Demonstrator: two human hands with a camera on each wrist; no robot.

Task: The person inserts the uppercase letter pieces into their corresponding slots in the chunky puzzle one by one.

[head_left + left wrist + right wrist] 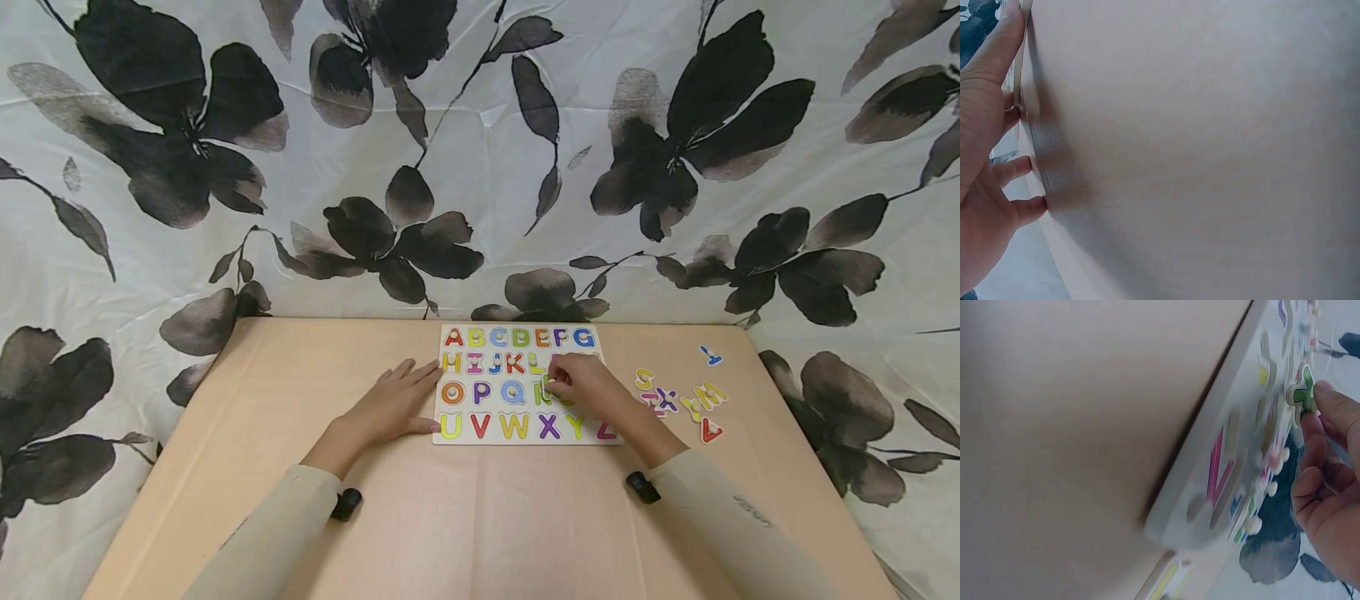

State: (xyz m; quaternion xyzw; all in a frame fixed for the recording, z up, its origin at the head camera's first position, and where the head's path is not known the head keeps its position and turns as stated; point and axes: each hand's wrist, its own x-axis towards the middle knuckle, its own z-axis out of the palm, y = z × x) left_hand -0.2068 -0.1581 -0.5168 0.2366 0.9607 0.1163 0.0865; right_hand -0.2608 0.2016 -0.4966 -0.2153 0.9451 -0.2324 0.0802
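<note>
A white alphabet puzzle board (pixel 495 442) lies on the table with rows of coloured letters. My left hand (pixel 393 404) rests along the board's left edge, fingers spread and the thumb by the lower corner. In the left wrist view its fingertips touch the edge. Over the board's third row, my right hand (pixel 588 383) pinches a green letter piece (pixel 1304 392) between thumb and fingers. The piece is tilted on edge close above the board in the right wrist view. My right hand hides several letters on the board's right side.
Right of the board lie several loose letter pieces: a yellow S (pixel 644 379), a purple X (pixel 665 400), a yellow M (pixel 710 394), a yellow-green Y (pixel 692 409), a red piece (pixel 710 431) and a blue piece (pixel 710 356). A flowered cloth (pixel 510 242) hangs behind the table (pixel 480 517).
</note>
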